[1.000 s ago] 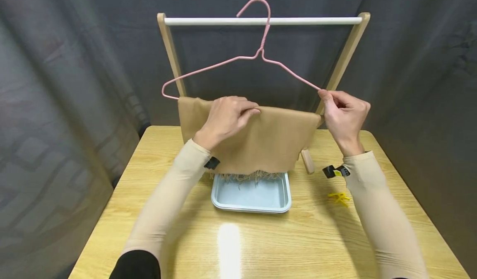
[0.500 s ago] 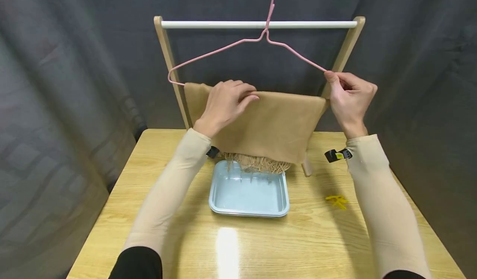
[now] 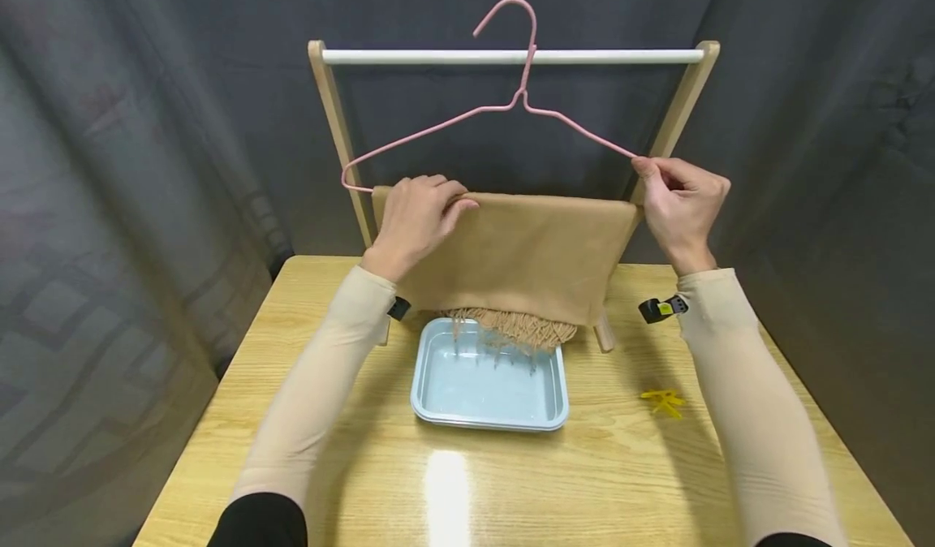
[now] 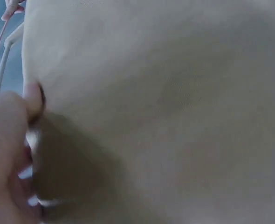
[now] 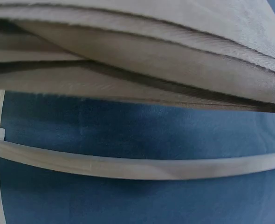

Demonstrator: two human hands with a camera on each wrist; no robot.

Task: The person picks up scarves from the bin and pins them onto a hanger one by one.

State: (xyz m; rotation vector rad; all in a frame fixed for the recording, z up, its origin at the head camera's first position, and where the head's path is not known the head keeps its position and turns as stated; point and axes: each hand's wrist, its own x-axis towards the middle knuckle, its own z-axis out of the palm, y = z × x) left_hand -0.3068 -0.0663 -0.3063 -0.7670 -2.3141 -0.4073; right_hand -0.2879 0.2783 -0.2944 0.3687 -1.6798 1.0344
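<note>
A tan scarf [image 3: 526, 247] with a fringe [image 3: 526, 325] hangs folded over the lower bar of a pink hanger [image 3: 524, 96]. At the scarf's top edge, left of the middle, my left hand [image 3: 416, 222] pinches the cloth over the bar. In the left wrist view its thumb [image 4: 33, 100] presses on the scarf's face. My right hand [image 3: 684, 206] pinches the hanger's right end, just beyond the scarf. From the right wrist view, stacked scarf layers [image 5: 142, 46] show at the side. The hanger's hook rises in front of the rack, apparently held up by my hands.
A wooden rack with a white rod [image 3: 613, 57] stands behind the hanger. Below the fringe, a light blue tray [image 3: 489, 425] sits on the wooden table [image 3: 584, 490]. Yellow plastic pieces [image 3: 663, 402] lie to the right. Grey curtains [image 3: 131, 206] enclose the table.
The hanger and scarf rose, then came down again, and sit slightly further right. My left hand has slid left along the scarf's top edge. The right hand keeps its pinch.
</note>
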